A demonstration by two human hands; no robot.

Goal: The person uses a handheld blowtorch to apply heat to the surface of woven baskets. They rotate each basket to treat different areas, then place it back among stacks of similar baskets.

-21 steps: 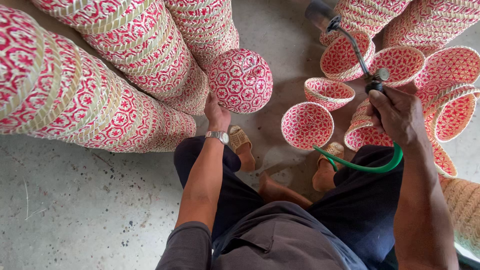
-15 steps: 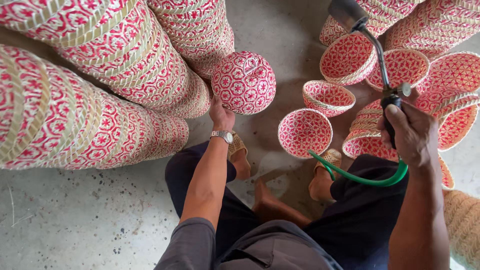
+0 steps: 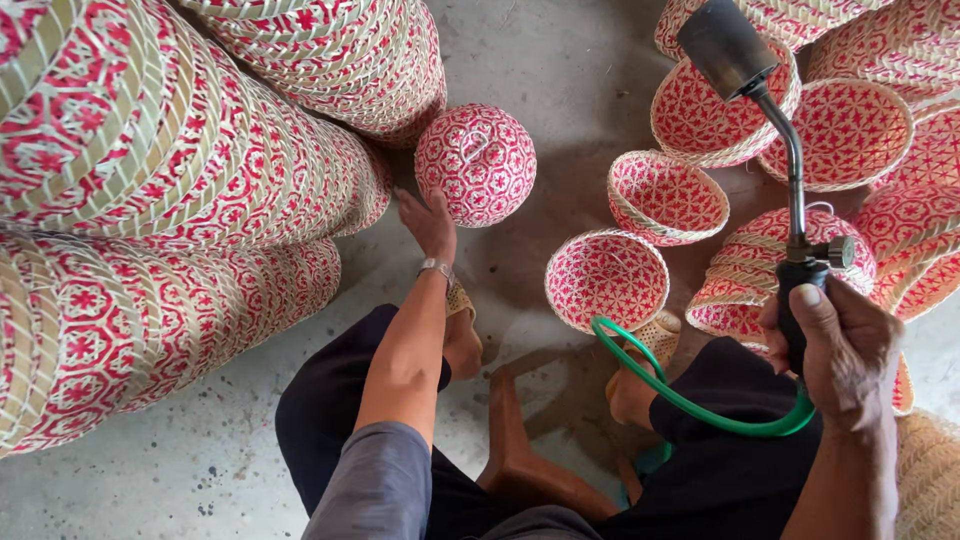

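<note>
Two long stacks of red-and-straw woven baskets (image 3: 180, 190) fill the left side, lying on the concrete floor (image 3: 130, 480). Left hand (image 3: 430, 222) reaches out just right of them, fingers spread open, fingertips touching the underside of a round red-patterned basket (image 3: 476, 164) that sits bottom-up at the foot of the stacks; no closed grasp, only contact from below. Silver wristwatch (image 3: 436, 267) on that wrist. Sandalled foot just below the hand, dark trousers, brown wooden stool (image 3: 520, 460) between the legs. Centre right: small open basket (image 3: 607, 279) facing up on the floor, another open basket (image 3: 667, 196) just above it, apart from both hands. Green hose (image 3: 690, 405) loops from near the small basket to the torch. Right hand (image 3: 835, 345) wraps fully closed around the black handle of a gas torch (image 3: 795, 200), thumb on top, nozzle pointing away over the far baskets. More loose patterned baskets (image 3: 850, 130) pile up at the right edge behind the torch.
</note>
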